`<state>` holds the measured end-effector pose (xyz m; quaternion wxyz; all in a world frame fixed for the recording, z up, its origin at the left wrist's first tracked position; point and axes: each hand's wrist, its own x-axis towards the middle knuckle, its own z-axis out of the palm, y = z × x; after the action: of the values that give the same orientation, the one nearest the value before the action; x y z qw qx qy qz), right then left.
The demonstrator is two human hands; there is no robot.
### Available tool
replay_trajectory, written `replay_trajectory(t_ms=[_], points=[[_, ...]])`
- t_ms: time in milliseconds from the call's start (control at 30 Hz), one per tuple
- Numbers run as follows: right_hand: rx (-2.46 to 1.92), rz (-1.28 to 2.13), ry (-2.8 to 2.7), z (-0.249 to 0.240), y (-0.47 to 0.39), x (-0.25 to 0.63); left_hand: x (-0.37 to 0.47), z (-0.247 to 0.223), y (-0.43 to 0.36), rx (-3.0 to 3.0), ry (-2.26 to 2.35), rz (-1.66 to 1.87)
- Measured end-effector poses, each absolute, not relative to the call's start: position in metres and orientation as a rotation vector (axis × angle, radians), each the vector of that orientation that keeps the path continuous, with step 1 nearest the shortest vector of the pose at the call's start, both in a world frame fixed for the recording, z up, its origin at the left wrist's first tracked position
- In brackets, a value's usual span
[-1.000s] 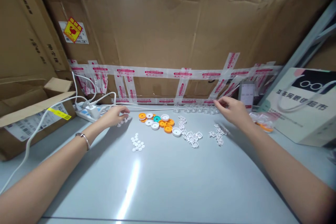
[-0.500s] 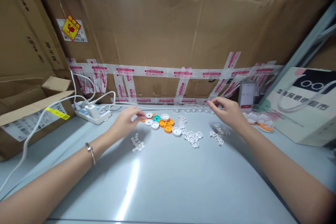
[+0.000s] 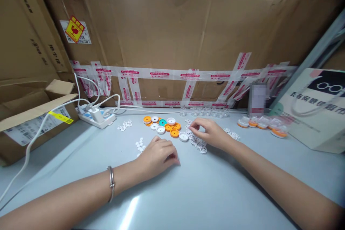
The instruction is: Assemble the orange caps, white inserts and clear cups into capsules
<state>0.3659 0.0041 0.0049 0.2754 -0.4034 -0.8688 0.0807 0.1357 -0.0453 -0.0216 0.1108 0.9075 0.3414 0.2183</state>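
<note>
My left hand [image 3: 159, 153] is low over the table, fingers curled down and closed; whatever they may hold is hidden. Small white round pieces [image 3: 140, 143] lie just behind it, partly covered by the hand. Closed in a pinch, my right hand [image 3: 208, 132] has its fingertips at the pile of white openwork plastic pieces [image 3: 199, 144]; I cannot make out anything between them. Between and beyond the hands sits a cluster of shallow round caps: orange caps [image 3: 174, 133], white caps [image 3: 183, 136] and a teal cap [image 3: 162, 123].
Clear plastic domes [image 3: 205, 111] line the back. Clear-topped pieces with orange bases [image 3: 262, 122] stand right, before a phone [image 3: 258, 99] and a paper bag [image 3: 318, 115]. Small white pieces [image 3: 124, 125] lie left, near a power strip [image 3: 97, 116]. A large cardboard box [image 3: 161, 25] stands behind.
My left hand has moved from the caps toward me and to the right. My right hand has come left and nearer, from the clear domes to the white openwork pieces.
</note>
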Motion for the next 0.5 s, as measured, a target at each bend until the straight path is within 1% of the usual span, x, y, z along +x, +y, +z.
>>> replay_trajectory(t_ms=[133,367,433,500], points=[[-1.049,0.233,-2.411,-0.003,0.0,0.356,0.136,-0.026,-0.043,2.627,0.973,0.708],[-1.082,0.22,-2.485,-0.005,-0.002,0.355,0.131,-0.023,-0.044,2.619,0.945,0.711],[-1.074,0.217,-2.5,-0.005,-0.002,0.355,0.123,-0.02,-0.036,2.604,1.03,0.774],[-1.066,0.219,-2.509,-0.006,-0.002,0.355,0.111,-0.017,-0.021,2.581,1.231,0.836]])
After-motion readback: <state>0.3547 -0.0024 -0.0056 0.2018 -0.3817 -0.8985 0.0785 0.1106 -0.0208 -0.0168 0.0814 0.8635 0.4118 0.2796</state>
